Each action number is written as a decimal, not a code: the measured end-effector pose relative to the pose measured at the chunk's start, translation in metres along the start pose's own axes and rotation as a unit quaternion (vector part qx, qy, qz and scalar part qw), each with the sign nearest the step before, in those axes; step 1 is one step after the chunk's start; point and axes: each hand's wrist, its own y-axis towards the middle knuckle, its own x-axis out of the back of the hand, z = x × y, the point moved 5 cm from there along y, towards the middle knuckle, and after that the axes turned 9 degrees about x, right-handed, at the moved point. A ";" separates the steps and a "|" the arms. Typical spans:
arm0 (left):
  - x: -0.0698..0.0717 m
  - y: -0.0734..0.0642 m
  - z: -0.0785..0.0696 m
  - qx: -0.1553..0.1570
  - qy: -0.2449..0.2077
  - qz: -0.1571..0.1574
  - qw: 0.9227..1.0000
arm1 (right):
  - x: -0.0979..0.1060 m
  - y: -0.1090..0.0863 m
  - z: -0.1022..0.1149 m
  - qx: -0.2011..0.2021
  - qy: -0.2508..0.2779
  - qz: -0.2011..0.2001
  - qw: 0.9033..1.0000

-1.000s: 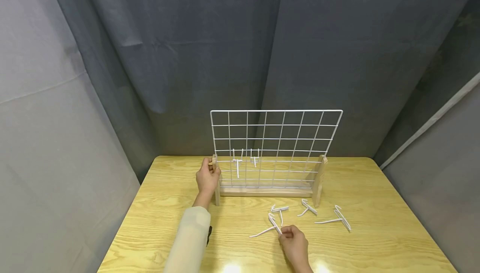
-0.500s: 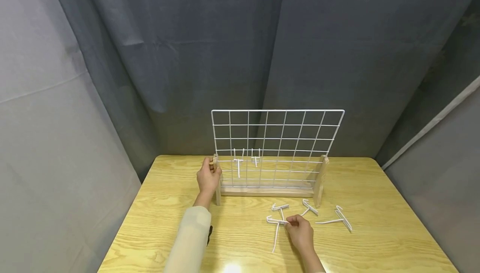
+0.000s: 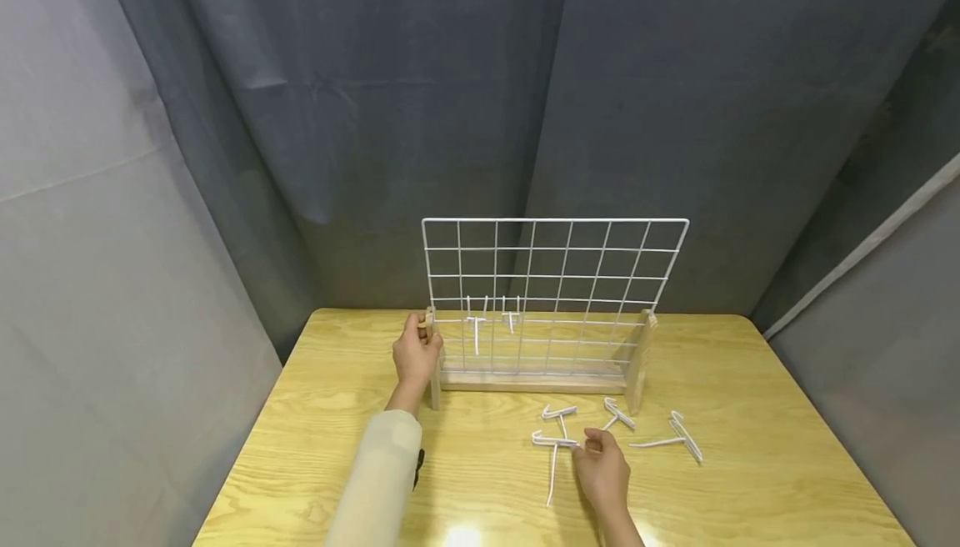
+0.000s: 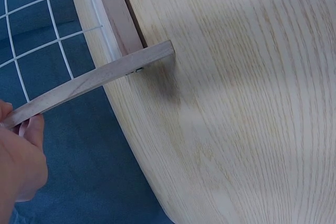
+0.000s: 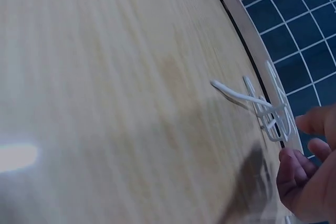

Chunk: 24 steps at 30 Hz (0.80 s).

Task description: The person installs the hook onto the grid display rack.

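In the head view, my left hand (image 3: 416,358) grips the top of the left wooden upright (image 3: 436,388) of a stand that bears a white wire grid panel (image 3: 555,249). The left wrist view shows thumb and fingers around the upright (image 4: 105,74). Close to the table's front, my right hand (image 3: 602,472) is beside a white wire display hook (image 3: 553,441) with a long prong. In the right wrist view its fingertips are apart, right by the end of the hook (image 5: 244,97), which lies on the table. Whether they touch it is hard to tell.
Two white hooks hang on the grid's left half, a longer one (image 3: 476,337) and a shorter one (image 3: 511,321). More hooks lie on the wooden table (image 3: 750,414): one (image 3: 561,412) behind the right hand's hook, and two (image 3: 619,415), (image 3: 681,439) further right. Grey curtains surround the table.
My right hand has turned the nearest hook so its prong points toward the table's front, moving slightly right and away from me. Its fingers have since loosened. The left hand stays on the upright.
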 end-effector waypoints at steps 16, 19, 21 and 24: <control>-0.004 0.000 -0.003 0.003 -0.011 0.004 1.000 | -0.019 -0.043 0.001 -0.074 0.044 -0.040 0.995; -0.004 0.000 -0.002 0.001 -0.014 0.000 1.000 | -0.026 -0.046 -0.004 -0.075 0.044 -0.049 0.995; -0.005 0.000 0.000 0.002 -0.013 0.002 1.000 | -0.031 -0.047 -0.006 -0.072 0.040 -0.055 0.995; -0.005 0.002 0.003 0.002 -0.009 0.003 1.000 | -0.035 -0.047 -0.007 -0.066 0.031 -0.058 0.996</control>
